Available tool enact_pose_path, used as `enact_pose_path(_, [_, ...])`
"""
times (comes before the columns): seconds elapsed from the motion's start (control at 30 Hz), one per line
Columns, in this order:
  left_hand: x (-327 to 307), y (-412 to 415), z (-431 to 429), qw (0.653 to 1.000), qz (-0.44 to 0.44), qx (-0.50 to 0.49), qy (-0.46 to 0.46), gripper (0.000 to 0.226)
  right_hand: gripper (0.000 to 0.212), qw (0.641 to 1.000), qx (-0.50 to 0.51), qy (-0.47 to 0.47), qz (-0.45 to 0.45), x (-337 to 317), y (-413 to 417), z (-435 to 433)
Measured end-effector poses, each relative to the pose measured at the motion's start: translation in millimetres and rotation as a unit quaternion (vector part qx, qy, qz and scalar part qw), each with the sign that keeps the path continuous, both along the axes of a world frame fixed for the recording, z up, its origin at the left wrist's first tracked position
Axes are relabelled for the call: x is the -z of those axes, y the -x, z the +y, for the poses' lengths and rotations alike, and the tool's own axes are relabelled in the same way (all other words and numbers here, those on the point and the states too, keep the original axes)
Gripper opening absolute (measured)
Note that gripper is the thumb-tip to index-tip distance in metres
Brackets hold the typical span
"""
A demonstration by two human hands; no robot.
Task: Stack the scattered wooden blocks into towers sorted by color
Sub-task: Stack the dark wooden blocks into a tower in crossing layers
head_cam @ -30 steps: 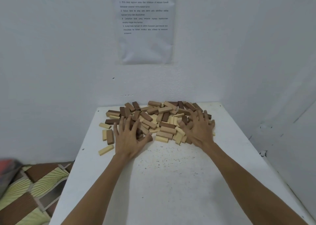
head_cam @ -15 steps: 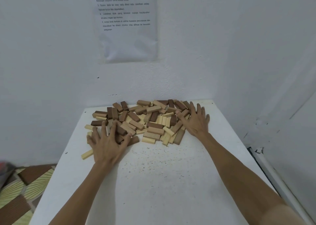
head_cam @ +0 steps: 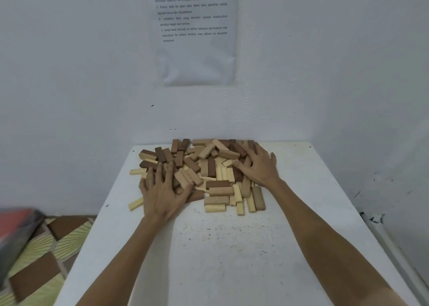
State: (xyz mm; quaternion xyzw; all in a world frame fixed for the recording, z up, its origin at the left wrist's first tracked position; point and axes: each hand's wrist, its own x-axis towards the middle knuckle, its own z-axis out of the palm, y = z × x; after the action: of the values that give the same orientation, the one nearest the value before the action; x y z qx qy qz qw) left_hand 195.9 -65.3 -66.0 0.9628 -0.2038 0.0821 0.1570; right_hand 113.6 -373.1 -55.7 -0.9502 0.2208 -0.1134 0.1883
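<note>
The wooden blocks (head_cam: 210, 164) lay heaped, colours mixed, at the white table's (head_cam: 232, 254) far end. My left hand (head_cam: 162, 195) and right hand (head_cam: 261, 167) rested on the heap's flanks, fingers spread flat, seemingly gripping nothing. Light, stiff, smooth pieces, I judged; best pinched one at a time across the long sides.

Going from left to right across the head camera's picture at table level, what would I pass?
Patterned mat → stray pale block → left hand → heap of blocks between the hands → right hand.
</note>
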Motion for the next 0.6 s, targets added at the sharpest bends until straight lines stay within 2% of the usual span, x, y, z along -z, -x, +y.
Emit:
enact_pose_path(0.2, [-2.7, -12.7, 9.5, 0.999, 0.012, 0.008, 0.036, 0.089, 0.097, 0.999, -0.026, -0.015, 0.024, -1.5, -12.3, 22.3])
enact_pose_path(0.37, [-7.5, -12.4, 13.2, 0.996, 0.021, 0.033, 0.083, 0.089, 0.081, 0.992, -0.02, -0.105, -0.065, -4.9, -0.3, 20.5])
enact_pose_path(0.47, [-6.4, -9.7, 17.9, 0.996, -0.005, 0.028, 0.08, 0.086, 0.09, 0.985, 0.001, -0.153, -0.077, -3.9, 13.5, 24.6])
enact_pose_path(0.6, [-5.9, -1.9, 25.2, 0.997, -0.022, 0.022, 0.072, 0.074, 0.094, 0.984, 0.011, -0.155, -0.091, -1.2, 32.8, 33.4])
